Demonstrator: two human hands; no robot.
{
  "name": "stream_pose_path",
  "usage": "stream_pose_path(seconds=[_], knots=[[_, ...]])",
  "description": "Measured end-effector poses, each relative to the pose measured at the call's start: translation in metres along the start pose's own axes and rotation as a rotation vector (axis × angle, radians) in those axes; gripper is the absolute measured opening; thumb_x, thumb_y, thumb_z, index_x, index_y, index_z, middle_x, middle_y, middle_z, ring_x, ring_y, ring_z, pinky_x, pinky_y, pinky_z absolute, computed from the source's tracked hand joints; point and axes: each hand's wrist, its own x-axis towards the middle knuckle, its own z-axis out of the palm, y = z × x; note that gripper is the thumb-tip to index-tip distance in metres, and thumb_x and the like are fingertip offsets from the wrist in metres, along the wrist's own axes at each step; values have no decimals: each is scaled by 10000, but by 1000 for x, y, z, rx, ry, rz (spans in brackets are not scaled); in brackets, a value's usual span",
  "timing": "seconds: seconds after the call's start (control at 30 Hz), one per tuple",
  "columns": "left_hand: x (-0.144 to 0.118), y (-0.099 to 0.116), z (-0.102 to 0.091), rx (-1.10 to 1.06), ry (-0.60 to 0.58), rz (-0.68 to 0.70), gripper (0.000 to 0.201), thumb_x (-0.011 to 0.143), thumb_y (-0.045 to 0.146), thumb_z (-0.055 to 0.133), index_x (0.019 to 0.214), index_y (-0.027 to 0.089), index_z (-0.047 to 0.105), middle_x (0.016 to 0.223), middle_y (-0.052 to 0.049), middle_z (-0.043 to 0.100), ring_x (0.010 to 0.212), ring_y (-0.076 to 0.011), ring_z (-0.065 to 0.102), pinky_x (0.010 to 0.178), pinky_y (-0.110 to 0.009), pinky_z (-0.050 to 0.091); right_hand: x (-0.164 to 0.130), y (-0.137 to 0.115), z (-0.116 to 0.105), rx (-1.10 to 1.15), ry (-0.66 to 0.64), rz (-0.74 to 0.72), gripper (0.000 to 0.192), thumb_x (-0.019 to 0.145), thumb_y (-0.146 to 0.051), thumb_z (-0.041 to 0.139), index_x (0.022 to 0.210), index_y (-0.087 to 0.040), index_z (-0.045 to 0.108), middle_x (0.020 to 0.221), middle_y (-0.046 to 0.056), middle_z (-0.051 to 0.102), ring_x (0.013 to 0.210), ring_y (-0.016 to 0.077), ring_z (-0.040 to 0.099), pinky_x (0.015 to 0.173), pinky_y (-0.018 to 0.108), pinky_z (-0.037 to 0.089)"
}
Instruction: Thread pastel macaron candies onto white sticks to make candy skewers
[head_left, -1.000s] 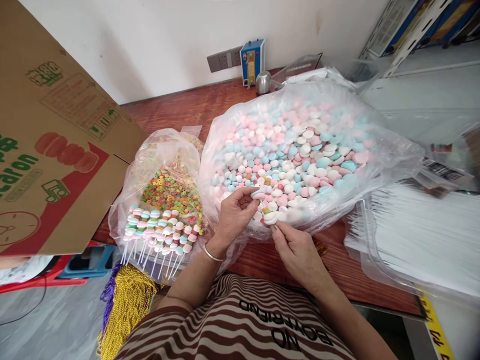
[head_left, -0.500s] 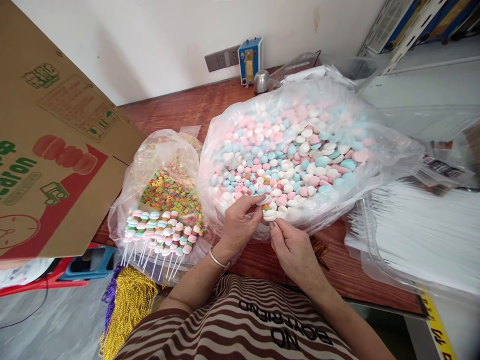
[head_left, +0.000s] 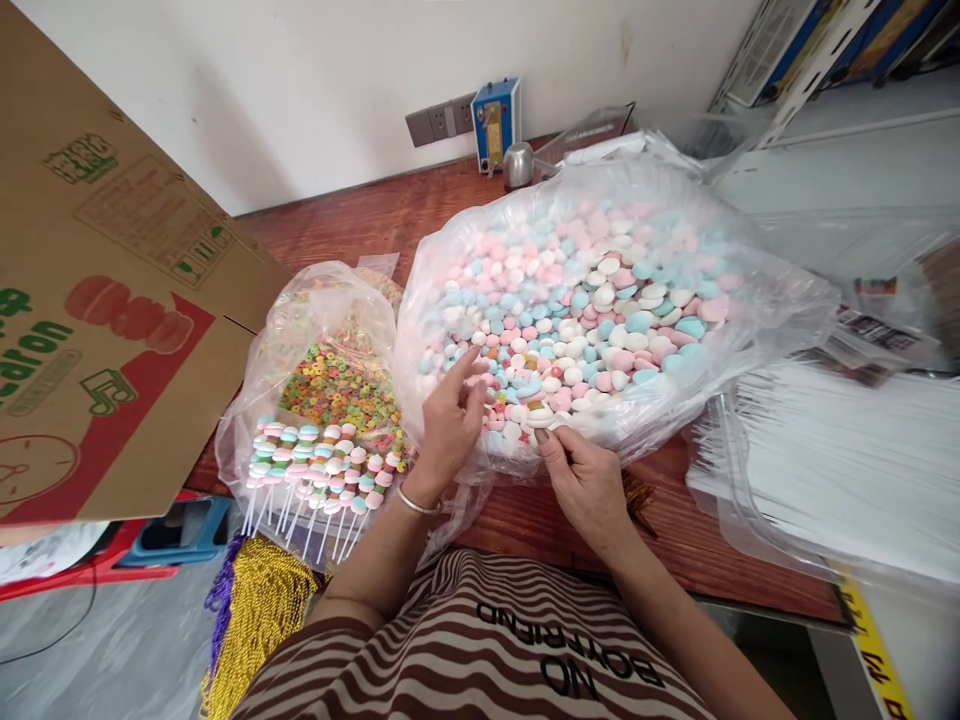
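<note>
Wearer's top: brown and cream striped shirt (head_left: 480, 650), stripes narrow and wavy, running roughly across the torso and bending with the fabric folds. Black block lettering printed across the front, two lines, seen upside down from the head camera: reads "NO BOYFRIEND". Sleeves short, ending above the elbow; both forearms bare. Left wrist carries one thin silver-coloured bangle (head_left: 415, 502), plain, no charms visible. Left hand (head_left: 448, 425) and right hand (head_left: 583, 483) are both bare: no gloves, no rings visible. Right wrist has nothing on it.
</note>
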Motion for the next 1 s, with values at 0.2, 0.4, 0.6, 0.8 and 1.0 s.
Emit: stream_pose_path(seconds=[0.2,0.4,0.6,0.8,1.0], knots=[[49,-31,-9,668,-149,216,264,926,116,557,1073,220,751,1101,-103,728,1087,-292,616,969,-460,496,-3,0,-6,-19,-21,2,307,1015,-329,432,746,-225,538,602,-25,548,552,140,491,562,263,353],[63,-43,4,909,-185,208,201,909,124,583,1015,210,730,1109,-124,712,1134,-342,575,926,-489,477,-5,5,-10,-8,-44,26,294,1033,-384,452,861,-217,624,610,-37,537,537,138,491,550,249,370],[21,-27,-20,539,12,343,213,987,201,533,1112,229,704,1181,-103,699,1135,-244,621,1022,-408,473,-13,-4,-12,90,-82,-60,260,1024,-361,499,878,-214,656,614,-38,535,524,128,477,533,239,393],[-25,-69,-104,651,508,-67,231,1007,237,462,1085,164,667,1060,-133,679,1061,-247,616,975,-408,487,-23,-21,6,161,-211,-192,240,1026,-311,502,887,-206,667,657,-21,609,551,124,534,550,224,427],[-18,-121,-132,724,-118,-355,283,844,99,587,1070,176,740,1114,-125,736,1092,-277,649,1014,-392,484,-31,-33,31,181,-314,-278,217,1038,-252,489,903,-201,650,705,-32,608,600,101,542,594,189,431]])
